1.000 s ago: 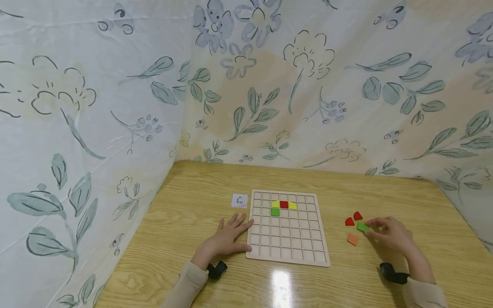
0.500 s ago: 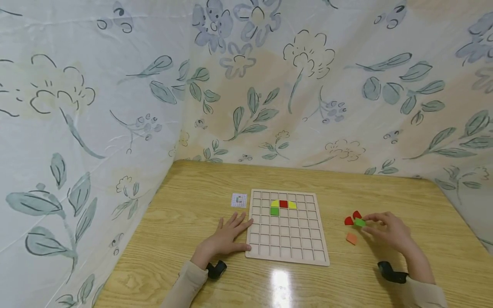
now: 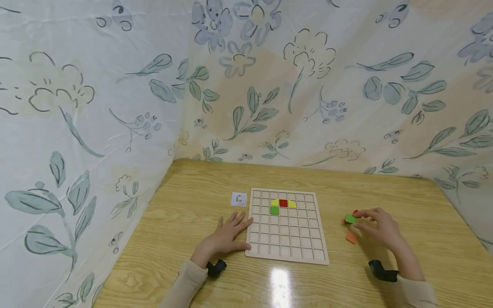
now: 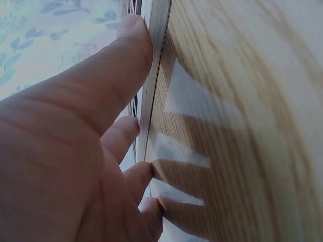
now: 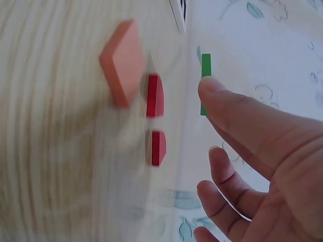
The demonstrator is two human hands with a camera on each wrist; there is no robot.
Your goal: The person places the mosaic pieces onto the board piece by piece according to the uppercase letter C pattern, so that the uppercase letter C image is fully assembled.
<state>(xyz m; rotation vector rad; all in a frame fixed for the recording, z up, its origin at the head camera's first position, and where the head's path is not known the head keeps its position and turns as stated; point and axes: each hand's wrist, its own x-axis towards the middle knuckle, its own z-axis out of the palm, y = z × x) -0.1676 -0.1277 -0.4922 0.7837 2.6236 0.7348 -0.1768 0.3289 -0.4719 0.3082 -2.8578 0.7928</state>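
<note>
Between thumb and finger my right hand pinches a green square tile, lifted off the table. Beneath it lie two red quarter-round tiles, mostly covered by the green one in the head view, and nearer me an orange square tile. My left hand lies with spread fingers at the left edge of a wooden grid board, its thumb and fingertips touching that edge. Set in the board's upper cells are a red square, two yellow quarter-round tiles and a green square.
A small card printed with a grid pattern lies left of the board's top corner. The wooden table is bordered by a floral cloth at the back and sides. Black straps with cameras sit on both wrists.
My right hand has raised the green tile from the table and carried it left and away from me, over the red pieces. The left hand stays at the board's edge.
</note>
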